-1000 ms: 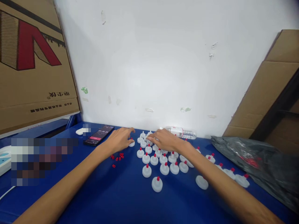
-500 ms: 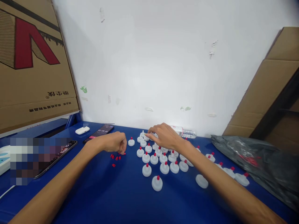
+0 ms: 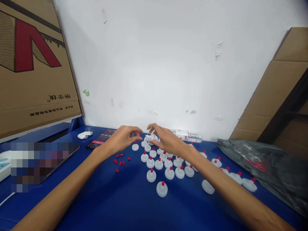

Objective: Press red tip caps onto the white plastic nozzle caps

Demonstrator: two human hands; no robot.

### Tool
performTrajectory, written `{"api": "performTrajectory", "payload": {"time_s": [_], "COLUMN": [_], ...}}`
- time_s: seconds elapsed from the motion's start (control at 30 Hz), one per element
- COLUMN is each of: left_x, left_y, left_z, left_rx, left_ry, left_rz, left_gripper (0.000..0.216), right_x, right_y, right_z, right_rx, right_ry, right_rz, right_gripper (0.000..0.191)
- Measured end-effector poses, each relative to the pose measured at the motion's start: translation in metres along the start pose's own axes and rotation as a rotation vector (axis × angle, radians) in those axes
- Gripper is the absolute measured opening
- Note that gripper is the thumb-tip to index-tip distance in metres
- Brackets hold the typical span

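Observation:
Several white caps with red tips [image 3: 158, 164] stand in a cluster on the blue table [image 3: 134, 205]. Left of them lies a small scatter of loose red tips [image 3: 120, 159]. My left hand [image 3: 124, 138] hovers over the cluster's far left edge, above one capped piece [image 3: 135, 147]. Its fingertips are pinched together, and what they hold is too small to make out. My right hand [image 3: 167, 140] is just right of it, its fingers closed on a white cap [image 3: 151, 136]. The two hands nearly meet fingertip to fingertip.
A phone [image 3: 102, 138] and a white case [image 3: 81, 135] lie at the back left, with a dark flat device [image 3: 61, 158] nearer. A clear bottle [image 3: 190, 136] lies by the wall, a black bag [image 3: 262, 166] at right. Cardboard boxes [image 3: 31, 64] flank both sides.
My left hand dipped to the loose red tips, then rose back toward the cluster with fingers pinched. My right hand lifted a white cap off the far rows toward the left hand.

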State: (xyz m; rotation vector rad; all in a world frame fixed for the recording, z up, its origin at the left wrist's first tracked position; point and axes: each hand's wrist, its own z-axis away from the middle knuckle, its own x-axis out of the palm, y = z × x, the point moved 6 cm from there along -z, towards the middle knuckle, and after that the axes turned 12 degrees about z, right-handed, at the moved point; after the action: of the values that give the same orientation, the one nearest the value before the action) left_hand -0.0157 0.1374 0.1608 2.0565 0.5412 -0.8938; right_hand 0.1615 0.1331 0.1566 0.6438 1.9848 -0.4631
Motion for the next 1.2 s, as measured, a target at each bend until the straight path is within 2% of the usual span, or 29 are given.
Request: {"api": "performTrajectory", "payload": {"time_s": [0.13, 0.37, 0.5, 0.63, 0.77, 0.97, 1.1, 1.2], "left_x": [0.006, 0.011, 0.011, 0.013, 0.015, 0.011, 0.011, 0.017], "left_y": [0.005, 0.005, 0.005, 0.010, 0.013, 0.002, -0.018, -0.030], "left_z": [0.001, 0.001, 0.001, 0.002, 0.003, 0.002, 0.011, 0.024], "left_rx": [0.057, 0.109, 0.089, 0.084, 0.065, -0.061, -0.197, -0.300], "left_ry": [0.011, 0.053, 0.101, 0.064, -0.011, -0.151, -0.401, -0.602], "left_rz": [0.027, 0.052, 0.061, 0.103, 0.162, 0.128, 0.068, 0.071], "left_gripper": [0.015, 0.016, 0.024, 0.034, 0.040, 0.040, 0.022, 0.028], "right_x": [-0.001, -0.006, -0.007, -0.006, -0.006, -0.003, 0.010, 0.017], "right_y": [-0.004, -0.011, -0.009, -0.009, -0.015, -0.020, -0.005, 0.013], "right_z": [-0.001, -0.003, -0.003, -0.004, -0.006, -0.003, -0.001, 0.000], "right_rx": [-0.017, -0.042, -0.021, -0.004, -0.030, -0.088, -0.060, 0.003], "right_ry": [0.011, 0.058, 0.104, 0.138, 0.119, 0.027, -0.034, -0.052], "right_rz": [-0.027, -0.068, -0.117, -0.147, -0.126, -0.028, 0.061, 0.092], "right_gripper": [0.043, 0.026, 0.021, 0.016, 0.009, 0.017, 0.019, 0.030]}}
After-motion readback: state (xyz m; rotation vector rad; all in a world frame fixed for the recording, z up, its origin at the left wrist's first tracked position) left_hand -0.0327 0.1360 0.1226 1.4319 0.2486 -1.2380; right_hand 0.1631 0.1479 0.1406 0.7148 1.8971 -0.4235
